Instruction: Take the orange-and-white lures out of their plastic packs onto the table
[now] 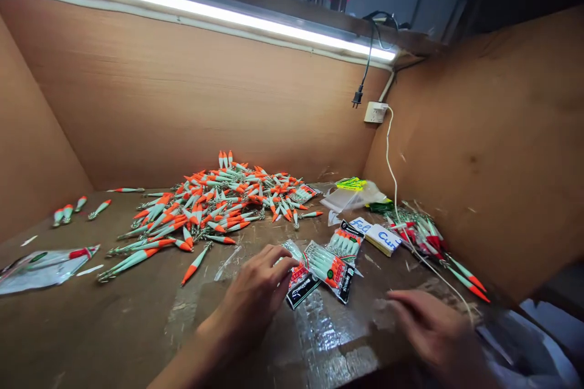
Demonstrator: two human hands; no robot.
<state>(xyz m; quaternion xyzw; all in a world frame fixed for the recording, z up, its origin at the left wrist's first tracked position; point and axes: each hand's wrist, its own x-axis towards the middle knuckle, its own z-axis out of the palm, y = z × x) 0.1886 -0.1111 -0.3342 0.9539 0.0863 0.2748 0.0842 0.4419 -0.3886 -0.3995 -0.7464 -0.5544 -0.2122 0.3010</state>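
My left hand (262, 279) has its fingers curled against the left edge of a clear packet of squid jigs (301, 279) with a black header. Overlapping it on the right is a second packet of squid jigs (329, 268), and a third packet (347, 238) lies just behind. My right hand (431, 328), blurred, is over the front right of the table with thumb and forefinger close together. Something faint and see-through seems to be at its fingertips; I cannot make it out. Loose orange-and-pale squid jigs (214, 194) form a big pile behind my left hand.
Paper cards with blue writing (383, 238) lie right of the packets. Beyond them are clear plastic bags (351, 197) and red-and-white jigs (426, 234). A white cord (390, 152) runs down from a wall socket (375, 112). A flat plastic bag (50, 270) lies far left.
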